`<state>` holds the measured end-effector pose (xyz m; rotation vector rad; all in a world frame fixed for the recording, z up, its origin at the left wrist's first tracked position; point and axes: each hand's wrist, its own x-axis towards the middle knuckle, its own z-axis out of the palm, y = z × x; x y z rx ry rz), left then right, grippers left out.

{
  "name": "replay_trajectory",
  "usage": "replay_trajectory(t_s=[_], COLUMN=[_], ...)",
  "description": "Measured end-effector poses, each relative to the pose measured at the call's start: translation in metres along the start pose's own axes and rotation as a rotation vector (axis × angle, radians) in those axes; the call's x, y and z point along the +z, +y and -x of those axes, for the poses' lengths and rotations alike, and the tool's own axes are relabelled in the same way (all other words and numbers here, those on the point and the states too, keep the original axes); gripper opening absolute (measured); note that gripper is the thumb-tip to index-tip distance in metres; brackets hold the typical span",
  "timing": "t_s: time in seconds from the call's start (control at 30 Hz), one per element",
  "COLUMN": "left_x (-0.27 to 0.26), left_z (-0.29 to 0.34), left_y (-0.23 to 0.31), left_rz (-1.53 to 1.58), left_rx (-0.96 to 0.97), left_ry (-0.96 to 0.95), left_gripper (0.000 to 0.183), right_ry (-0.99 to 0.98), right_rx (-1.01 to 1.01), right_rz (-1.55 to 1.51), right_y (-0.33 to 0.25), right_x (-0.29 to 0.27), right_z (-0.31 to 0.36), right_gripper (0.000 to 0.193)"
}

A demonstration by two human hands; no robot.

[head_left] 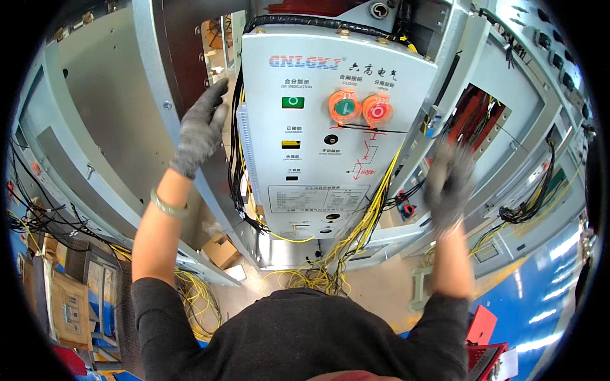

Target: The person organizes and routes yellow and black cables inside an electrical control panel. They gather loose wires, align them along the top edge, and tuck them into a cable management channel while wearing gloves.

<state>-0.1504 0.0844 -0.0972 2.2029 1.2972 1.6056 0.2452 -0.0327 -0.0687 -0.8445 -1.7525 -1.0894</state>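
A light-grey breaker panel [260, 152] stands before me between metal cabinet frames. On its face are a green push button [344, 109] and a red push button [377, 112], both under orange covers. My left hand [201, 132], in a grey glove, is raised beside the panel's left edge with its fingers stretched out and nothing in them. It is nearest the black cable bundle [236, 146] along that edge. My right hand [450, 184], gloved too, hovers off the panel's right side near the cabinet frame. Motion smears its fingers, so their pose is unclear.
Yellow wires [375, 219] run down the panel's right side to a tangle [311, 279] on the floor. Below left lies a cardboard box [220, 250]. Black wires [534, 209] hang from the right-hand cabinet. A red case [488, 359] stands at lower right.
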Motion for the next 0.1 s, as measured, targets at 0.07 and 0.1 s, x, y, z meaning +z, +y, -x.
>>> replay_trajectory(t_s=[0.07, 0.1], left_x=[0.006, 0.009], left_z=[0.04, 0.067], left_y=[0.01, 0.009], left_rz=[0.099, 0.089], left_rx=[0.132, 0.13], left_ry=[0.193, 0.254], left_gripper=[0.036, 0.032], right_ry=[-0.286, -0.54], right_rx=[0.572, 0.706], right_rz=[-0.25, -0.22], right_y=[-0.036, -0.053], right_x=[-0.002, 0.001], right_z=[0.128, 0.227], right_gripper=[0.017, 0.026])
